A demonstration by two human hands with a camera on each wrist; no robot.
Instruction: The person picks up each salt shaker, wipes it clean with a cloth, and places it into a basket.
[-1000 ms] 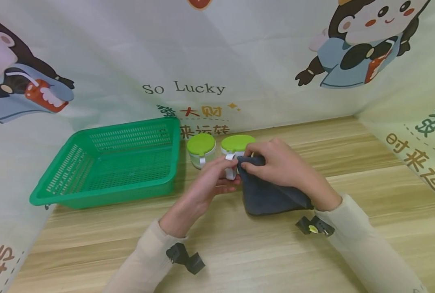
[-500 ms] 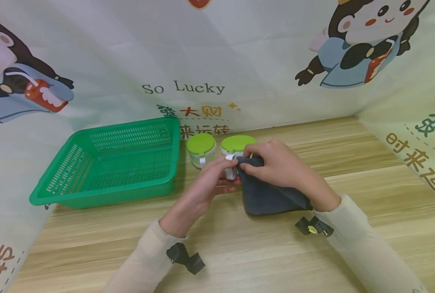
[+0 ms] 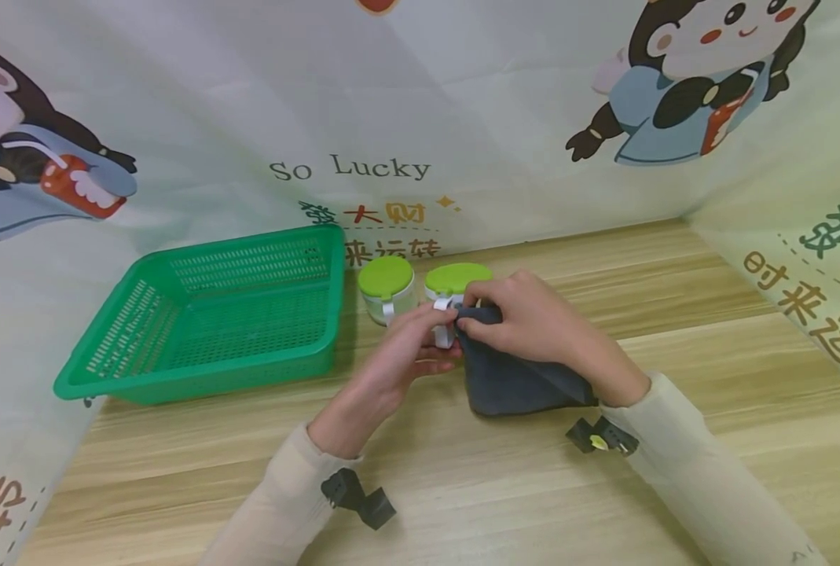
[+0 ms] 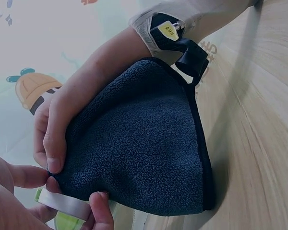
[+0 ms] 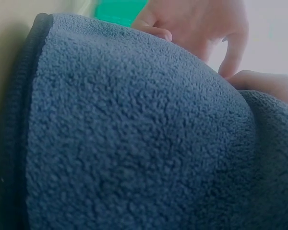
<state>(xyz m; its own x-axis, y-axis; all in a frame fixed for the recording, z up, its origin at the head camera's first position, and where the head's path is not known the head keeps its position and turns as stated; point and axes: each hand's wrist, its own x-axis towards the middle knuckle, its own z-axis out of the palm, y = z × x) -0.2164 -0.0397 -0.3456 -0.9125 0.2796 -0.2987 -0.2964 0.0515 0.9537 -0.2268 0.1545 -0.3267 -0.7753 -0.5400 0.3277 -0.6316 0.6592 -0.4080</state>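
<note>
A dark grey fleecy cloth (image 3: 515, 385) hangs from my right hand (image 3: 533, 318), which pinches its upper edge between thumb and fingers. Its corner meets my left thumb, beside the white handle (image 4: 65, 203) of a green-lidded seasoning jar (image 3: 457, 277). My left hand (image 3: 412, 346) holds this jar at the handle, fingers on both sides of it. Cloth and hands hide most of the jar's body. A second green-lidded jar (image 3: 386, 277) stands just to the left, its own handle facing me. In the right wrist view the cloth (image 5: 134, 129) fills most of the picture.
A green perforated plastic basket (image 3: 200, 385) stands at the left, close to the second jar. Behind everything rises a printed fabric backdrop (image 3: 462, 102). The wooden table (image 3: 448, 487) reaches toward me and to the right.
The whole head view has shifted slightly. Both hands keep their places on the jar and the cloth, with hardly any visible motion.
</note>
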